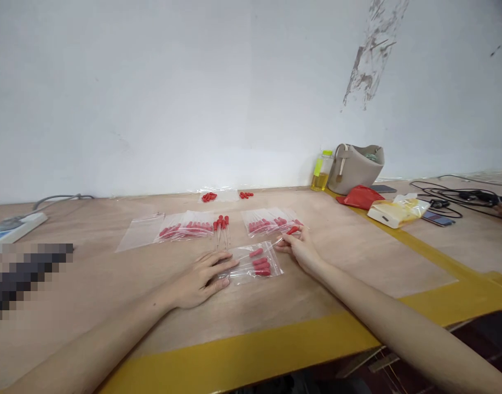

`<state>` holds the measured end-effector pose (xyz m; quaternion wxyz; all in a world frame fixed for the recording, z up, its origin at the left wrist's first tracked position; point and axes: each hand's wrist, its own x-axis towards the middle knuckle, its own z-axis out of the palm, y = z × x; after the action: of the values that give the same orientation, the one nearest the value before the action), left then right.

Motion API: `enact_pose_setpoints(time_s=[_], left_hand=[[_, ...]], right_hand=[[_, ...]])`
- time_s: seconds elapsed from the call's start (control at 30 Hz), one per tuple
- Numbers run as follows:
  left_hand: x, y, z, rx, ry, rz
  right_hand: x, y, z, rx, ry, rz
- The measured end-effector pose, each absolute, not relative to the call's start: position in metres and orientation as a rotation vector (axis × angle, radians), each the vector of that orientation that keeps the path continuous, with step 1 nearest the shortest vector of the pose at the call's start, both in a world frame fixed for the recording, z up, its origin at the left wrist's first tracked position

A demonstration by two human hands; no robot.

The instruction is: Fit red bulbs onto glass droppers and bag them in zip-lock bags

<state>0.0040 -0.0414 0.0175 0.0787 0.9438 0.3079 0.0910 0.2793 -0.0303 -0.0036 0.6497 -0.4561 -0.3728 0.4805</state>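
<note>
A clear zip bag (244, 277) with several red-bulbed droppers inside lies flat in front of me. Resting on its left end, my left hand (203, 278) has its fingers stretched out. My right hand (298, 247) pinches a glass dropper with a red rubber bulb (292, 230), its clear tube pointing left toward the bag's right end. Just beyond the bag lie several loose droppers (221, 223), bulbs facing the wall. Filled bags of droppers (189, 225) are spread to the left of these, and another group of filled bags (271, 221) lies to the right, behind my right hand.
Loose red bulbs (208, 197) lie on plastic near the wall. To the right stand a bottle of yellow liquid (322, 171) and a grey bag (357, 169), with a red packet (359, 197), a tissue pack (396, 210), a phone (438, 219) and black cables (472, 196). A power strip (18, 229) is left.
</note>
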Motion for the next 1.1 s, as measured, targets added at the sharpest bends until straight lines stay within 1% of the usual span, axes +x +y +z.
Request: enact_pose_setpoints(time_s=[0.1,0.33,0.4,0.53,0.67,0.8,0.97,1.1], left_hand=[[0.004,-0.041,0.017,2.829,0.903,0.300],[0.005,-0.041,0.018,2.826,0.910,0.303],[0.005,-0.042,0.019,2.825,0.913,0.297],[0.006,-0.042,0.020,2.825,0.913,0.295],[0.006,-0.042,0.020,2.832,0.920,0.284],[0.006,-0.042,0.019,2.834,0.915,0.302],[0.006,-0.042,0.018,2.834,0.911,0.313],[0.006,-0.042,0.019,2.833,0.918,0.299]], right_hand=[[0.278,-0.029,-0.004,-1.023,-0.847,1.223],[0.282,-0.031,-0.002,-1.063,-0.857,1.228],[0.287,-0.032,-0.003,-1.132,-1.003,1.197],[0.297,-0.031,-0.008,-1.266,-1.410,1.039],[0.295,-0.026,-0.011,-1.218,-1.640,0.935],[0.284,-0.028,-0.009,-1.202,-1.563,0.990],[0.282,-0.037,-0.001,-1.215,-1.445,1.229],[0.285,-0.035,0.001,-1.359,-1.332,1.172]])
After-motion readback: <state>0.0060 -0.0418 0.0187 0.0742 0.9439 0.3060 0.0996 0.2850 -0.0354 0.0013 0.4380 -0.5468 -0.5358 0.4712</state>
